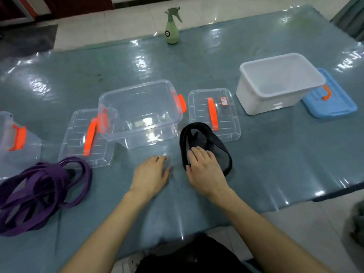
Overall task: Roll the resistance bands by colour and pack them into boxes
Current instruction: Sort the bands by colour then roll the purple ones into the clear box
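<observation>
A black resistance band [213,142] lies in a loose loop on the table, just right of centre. My right hand [202,168] rests on its near end, fingers spread over the band. My left hand [150,175] lies flat on the table beside it, touching nothing else. A tangle of purple bands [39,192] sits at the near left. A clear box [141,113] with orange latches stands open behind my hands. Its clear lid [214,113] with an orange handle lies to the right, partly under the black band's far end.
A second clear lid [86,138] lies left of the clear box, and another clear box [11,138] is cut off at the left edge. A white box [275,83] stands on a blue lid [331,101] at the right. A green spray bottle [173,26] stands at the back.
</observation>
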A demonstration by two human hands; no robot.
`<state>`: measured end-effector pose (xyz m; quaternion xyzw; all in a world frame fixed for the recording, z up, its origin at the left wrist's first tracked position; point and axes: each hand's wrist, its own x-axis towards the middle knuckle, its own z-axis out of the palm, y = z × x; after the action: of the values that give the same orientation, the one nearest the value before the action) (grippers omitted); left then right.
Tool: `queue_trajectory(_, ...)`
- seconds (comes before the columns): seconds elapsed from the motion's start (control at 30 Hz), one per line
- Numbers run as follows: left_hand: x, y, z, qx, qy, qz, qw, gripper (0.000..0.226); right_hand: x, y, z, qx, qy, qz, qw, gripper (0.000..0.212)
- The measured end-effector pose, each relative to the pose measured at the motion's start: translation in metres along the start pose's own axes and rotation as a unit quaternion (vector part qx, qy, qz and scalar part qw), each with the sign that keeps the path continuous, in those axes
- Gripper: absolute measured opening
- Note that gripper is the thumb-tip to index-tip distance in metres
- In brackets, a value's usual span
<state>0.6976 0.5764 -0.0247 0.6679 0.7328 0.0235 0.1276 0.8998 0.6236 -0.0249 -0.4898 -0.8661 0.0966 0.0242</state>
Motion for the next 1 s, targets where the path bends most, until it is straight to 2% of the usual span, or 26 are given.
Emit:
queue_trajectory(0.17,-0.074,-0.099,-0.025,0.106,0.077,0.023,0.991,0.025,0.018,-0.106,0.018,-0.042,-0.043,-0.098,0.993,0.045)
queue_trajectory(0.33,-0.157,-0.229,-0.046,0.148,0.082,-0.010,0.986,0.029,0.024,-0.244,0.036,-0.062,-0.043,-0.145,0.987,0.035)
queue_trajectory(0.47,-0.210,-0.316,-0.068,0.143,0.075,-0.063,0.985,0.033,0.024,-0.348,0.038,-0.060,-0.049,-0.174,0.982,0.039)
queue_trajectory(0.67,-0.252,-0.388,-0.090,0.129,0.106,-0.098,0.981,0.030,0.038,-0.439,0.036,-0.083,-0.046,-0.229,0.969,0.043)
queue_trajectory(0.83,-0.296,-0.431,-0.091,0.144,0.124,-0.170,0.967,0.032,0.057,-0.498,0.053,-0.088,-0.053,-0.301,0.948,0.041)
queue_trajectory(1.0,-0.345,-0.493,-0.093,0.139,0.112,-0.232,0.956,0.033,0.067,-0.566,0.078,-0.066,-0.067,-0.346,0.933,0.029)
